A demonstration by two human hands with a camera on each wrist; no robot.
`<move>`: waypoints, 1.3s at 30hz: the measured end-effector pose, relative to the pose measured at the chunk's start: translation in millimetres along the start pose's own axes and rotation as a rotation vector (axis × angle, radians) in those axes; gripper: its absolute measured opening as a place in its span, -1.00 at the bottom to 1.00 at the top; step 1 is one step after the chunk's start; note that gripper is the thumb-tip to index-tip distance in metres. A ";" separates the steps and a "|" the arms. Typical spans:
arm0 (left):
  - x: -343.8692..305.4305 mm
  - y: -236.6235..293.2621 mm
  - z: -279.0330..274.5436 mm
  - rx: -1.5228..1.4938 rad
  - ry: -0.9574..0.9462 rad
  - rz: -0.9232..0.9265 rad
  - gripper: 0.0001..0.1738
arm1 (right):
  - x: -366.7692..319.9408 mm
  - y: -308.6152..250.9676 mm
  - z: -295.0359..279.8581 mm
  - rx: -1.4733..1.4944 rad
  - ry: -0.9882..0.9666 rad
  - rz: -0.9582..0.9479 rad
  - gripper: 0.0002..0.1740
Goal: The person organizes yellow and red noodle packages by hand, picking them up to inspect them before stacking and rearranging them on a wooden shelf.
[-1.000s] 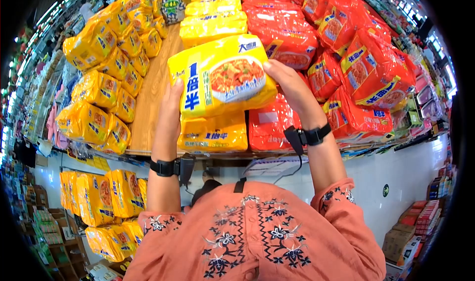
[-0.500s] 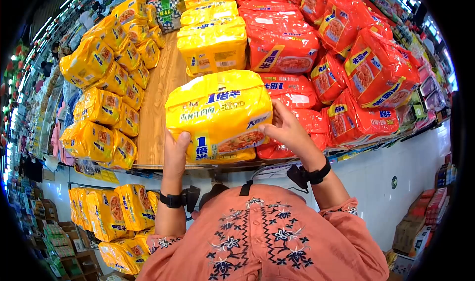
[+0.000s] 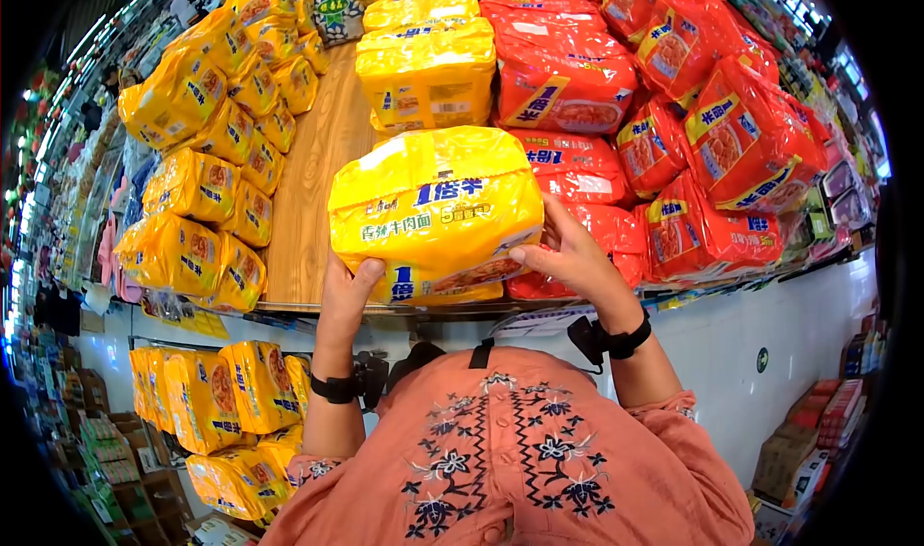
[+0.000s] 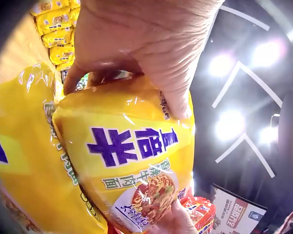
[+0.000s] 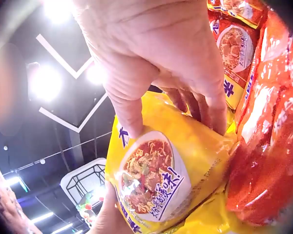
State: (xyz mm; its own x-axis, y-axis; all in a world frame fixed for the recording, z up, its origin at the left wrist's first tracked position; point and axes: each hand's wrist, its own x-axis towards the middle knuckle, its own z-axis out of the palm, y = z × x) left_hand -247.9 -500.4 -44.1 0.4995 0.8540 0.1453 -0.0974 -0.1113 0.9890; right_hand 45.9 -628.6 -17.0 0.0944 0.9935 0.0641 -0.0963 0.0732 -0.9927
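A yellow pack of instant noodles [image 3: 433, 195] is held at the front of the wooden table, over another yellow pack. My left hand [image 3: 346, 286] grips its left end, thumb on the near face and fingers behind it. At the right end my right hand [image 3: 577, 257] grips it the same way, thumb on the front. In the left wrist view the pack's printed face [image 4: 132, 146] shows below the left hand [image 4: 141, 44]. The right wrist view has the right hand [image 5: 161, 58] over the pack's noodle-bowl picture [image 5: 151, 170].
Yellow packs [image 3: 423, 75] stand in a row behind, with red packs [image 3: 568, 79] to their right. More yellow packs [image 3: 192, 185] are stacked at the table's left. Bare wood of the table [image 3: 313, 180] lies between. Further yellow packs [image 3: 202, 397] sit on a lower rack at left.
The pack has come down and nearer to the body, tipping so its printed top side now faces up. Both hands have lowered with it and keep hold of its ends.
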 end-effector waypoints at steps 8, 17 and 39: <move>8.5 24.4 5.8 0.030 0.011 0.029 -0.28 | 1.0 -20.1 6.3 -0.058 0.018 -0.043 -0.26; 115.3 24.3 -12.8 0.024 -0.093 0.143 -0.29 | 82.0 -26.7 -15.4 -0.238 0.071 -0.308 -0.48; 129.6 -6.4 -21.2 0.060 -0.116 -0.006 -0.08 | 94.7 14.6 -36.9 -0.171 0.131 -0.204 -0.34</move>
State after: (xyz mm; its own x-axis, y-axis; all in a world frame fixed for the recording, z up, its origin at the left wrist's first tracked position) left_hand -200.8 -378.2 -32.2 0.5967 0.7905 0.1380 -0.0445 -0.1392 0.9893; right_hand 90.0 -536.6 -29.2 0.2230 0.9391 0.2614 0.1056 0.2433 -0.9642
